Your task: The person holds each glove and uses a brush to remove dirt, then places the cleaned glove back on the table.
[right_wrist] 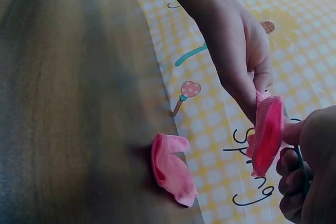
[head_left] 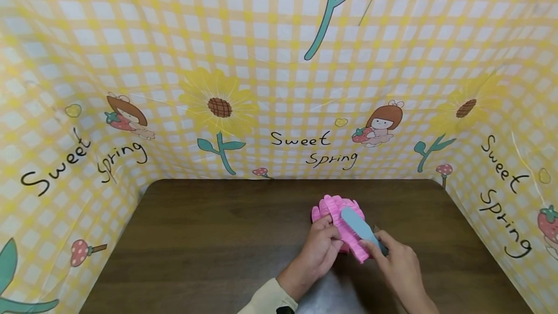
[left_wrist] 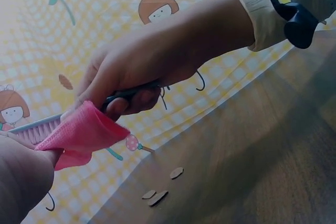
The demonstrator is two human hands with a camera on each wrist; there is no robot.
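A pink knitted glove is held up over the table, pinched by my left hand along its side. My right hand grips the dark handle of a blue-grey brush, whose head lies over the glove. Pale bristles face the glove in the left wrist view. That view also shows the glove's cuff hanging between the two hands. On the table below, a second pink glove lies crumpled in the right wrist view; in the head view the held glove largely covers it.
The dark wooden table has rounded far corners. Yellow checked cloth with printed flowers and figures rises behind it and at both sides. Several small flat brown oval pieces lie on the tabletop in the left wrist view.
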